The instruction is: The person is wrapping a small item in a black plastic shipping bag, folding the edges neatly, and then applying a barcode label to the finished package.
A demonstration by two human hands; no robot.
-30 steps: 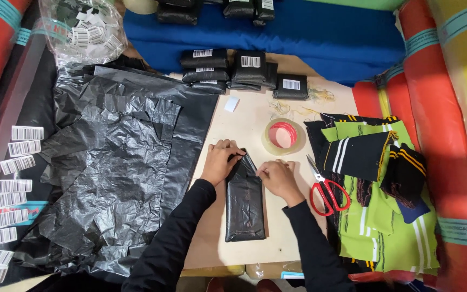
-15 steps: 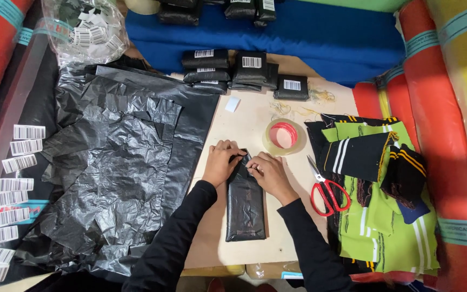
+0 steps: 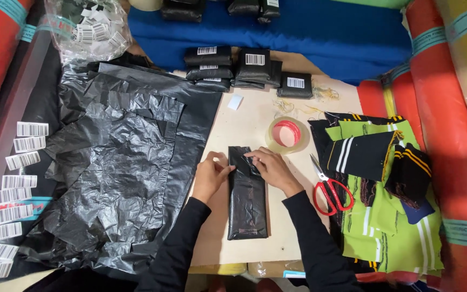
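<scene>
I log: packet [image 3: 247, 200], glossy black plastic film, creased; bags [image 3: 120, 162], same film, crumpled; counter [image 3: 249, 116], matt smooth board; tape [image 3: 287, 134], clear glossy; scissors [image 3: 328, 186], metal blades, red plastic handles; cloth [image 3: 390, 216], knitted.

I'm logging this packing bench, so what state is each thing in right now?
Black plastic packet: lying flat, both hands pressing its top end.
Left hand: on the packet's upper left edge.
Right hand: fingers on the packet's top.
Tape roll: lying flat, untouched.
Red scissors: closed, lying on the table.
Labelled black packets: stacked at the far edge.
</scene>
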